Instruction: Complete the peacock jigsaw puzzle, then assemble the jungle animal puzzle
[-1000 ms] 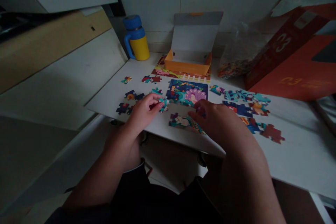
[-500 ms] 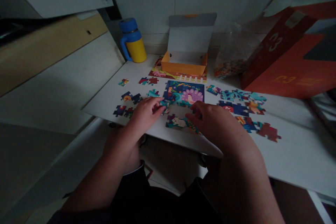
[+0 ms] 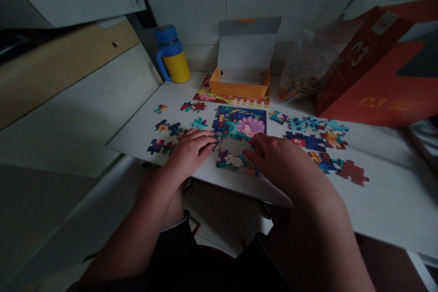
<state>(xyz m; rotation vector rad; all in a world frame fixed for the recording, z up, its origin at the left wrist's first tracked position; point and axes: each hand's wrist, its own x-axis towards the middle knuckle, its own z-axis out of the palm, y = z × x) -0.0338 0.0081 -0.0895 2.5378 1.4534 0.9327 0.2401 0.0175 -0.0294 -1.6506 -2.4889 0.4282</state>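
A partly assembled jigsaw puzzle (image 3: 241, 118) lies on the white table, with a purple peacock in its upper part and a white animal in its lower part. A gap in the middle shows a grey surface. At its left edge, my left hand (image 3: 191, 148) is closed, thumb and fingertips on a teal puzzle piece (image 3: 218, 142). My right hand (image 3: 273, 153) is curled at the puzzle's right edge, its thumb and forefinger around a dark puzzle piece mostly hidden by the fingers. Loose puzzle pieces (image 3: 167, 126) lie left of the puzzle, and other pieces (image 3: 315, 142) lie right.
An open orange box (image 3: 239, 87) stands behind the puzzle on a colourful picture sheet (image 3: 208, 96). To its left is a blue and yellow jug (image 3: 178, 66). A clear bag of pieces (image 3: 297, 86) and a large orange-red box (image 3: 383, 86) stand at the right.
My left fingers have shifted slightly right, covering more of the teal piece, which sits a little lower and closer to the puzzle. My right hand has barely moved. The view has tilted slightly.
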